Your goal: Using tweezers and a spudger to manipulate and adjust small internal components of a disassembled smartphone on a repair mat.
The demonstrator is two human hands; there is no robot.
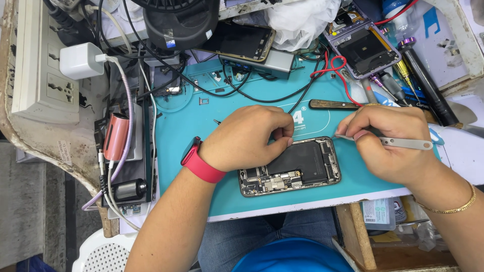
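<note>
So the opened black smartphone with its back off [290, 166] lies near the front edge of the teal silicone mat [186, 136] on the worktop, long axis running left-right. Left hand [247, 138] sits curled over its far-left part, fingers pressing the frame. Right hand [388, 143] pinches slim metal tweezers [398, 142], tip aimed left at the phone's far-right corner.

bright, even overhead light, soft short shadows, mild glare on white plastic, sharp focus, slight wide-angle edge bending
</note>
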